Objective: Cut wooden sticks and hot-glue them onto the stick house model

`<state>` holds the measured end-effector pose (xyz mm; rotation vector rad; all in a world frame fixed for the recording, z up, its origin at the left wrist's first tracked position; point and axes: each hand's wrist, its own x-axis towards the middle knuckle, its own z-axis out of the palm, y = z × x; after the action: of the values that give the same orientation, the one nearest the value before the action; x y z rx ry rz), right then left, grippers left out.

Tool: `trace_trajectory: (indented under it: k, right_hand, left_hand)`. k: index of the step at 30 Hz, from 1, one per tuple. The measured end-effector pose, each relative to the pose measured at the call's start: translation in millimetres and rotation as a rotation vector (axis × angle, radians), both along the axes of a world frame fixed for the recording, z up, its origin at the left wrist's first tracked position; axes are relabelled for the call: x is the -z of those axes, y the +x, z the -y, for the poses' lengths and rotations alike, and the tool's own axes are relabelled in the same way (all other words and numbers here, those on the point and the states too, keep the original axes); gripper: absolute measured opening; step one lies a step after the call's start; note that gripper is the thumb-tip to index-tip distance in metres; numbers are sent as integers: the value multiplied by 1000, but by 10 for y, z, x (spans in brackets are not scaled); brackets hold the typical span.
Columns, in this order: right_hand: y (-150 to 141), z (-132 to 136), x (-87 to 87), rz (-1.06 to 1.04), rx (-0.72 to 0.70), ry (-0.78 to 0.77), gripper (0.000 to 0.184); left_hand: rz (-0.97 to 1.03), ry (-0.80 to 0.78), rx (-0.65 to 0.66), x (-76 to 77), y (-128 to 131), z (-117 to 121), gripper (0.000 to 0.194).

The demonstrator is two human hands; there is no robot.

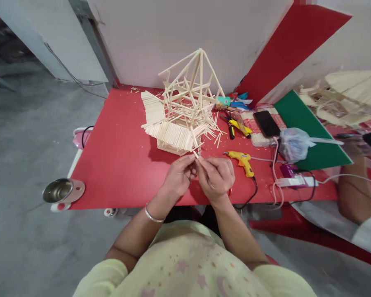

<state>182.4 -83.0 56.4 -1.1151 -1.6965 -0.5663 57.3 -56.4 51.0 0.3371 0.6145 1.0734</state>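
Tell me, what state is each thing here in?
Left hand: curled, fingertips at the stick
Right hand: pinching the stick
Model: partly covered, upper frame bare
Glue gun: lying on its side
Phone: screen dark
Bag: bunched, apparently tied
Pot: open, lidless

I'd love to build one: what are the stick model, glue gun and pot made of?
Stick model: probably wood, pale and matte, in thin strips. Glue gun: likely plastic, from its smooth yellow body. Pot: seemingly metal inside, by its grey shine; outer shell pale, perhaps plastic.
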Motion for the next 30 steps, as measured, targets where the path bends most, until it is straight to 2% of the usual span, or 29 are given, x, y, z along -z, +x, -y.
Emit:
trace_trajectory:
  k: [2, 5, 7, 9, 11, 14, 17, 22, 26, 30]
  right_hand:
    - [-2, 9, -17, -1, 4, 25, 28]
    - [-2, 13, -35, -18, 18, 45, 27]
    - [-11, -4, -31, -16, 33, 52, 25]
    - [-30, -38, -14, 4, 47, 49, 22]
    - [-53, -81, 10, 30, 62, 45, 20]
    - [-79, -144, 50, 52, 77, 43, 20]
    - [-83, -189, 86, 61, 98, 15, 18]
    - [-80, -211, 116, 65, 109, -44, 16]
    - [-93, -211, 94, 89, 138, -38, 14]
    - [-99, -223, 76, 62, 86, -1, 20]
  left_hand:
    - [-108, 121, 15, 83, -24, 40, 31]
    - [-376, 290, 194, 183, -76, 119, 34]
    - [-476, 343, 267, 182, -114, 135, 30]
    - [-411, 301, 180, 121, -153, 95, 25]
    - [-242, 177, 66, 30, -190, 8, 26]
    - [-25, -14, 130, -87, -217, -135, 28]
    - [41, -133, 178, -140, -186, -230, 29]
    - [51, -158, 122, -172, -98, -312, 29]
    - [37, -155, 137, -203, -90, -357, 27]
    - [24, -158, 136, -206, -101, -382, 26]
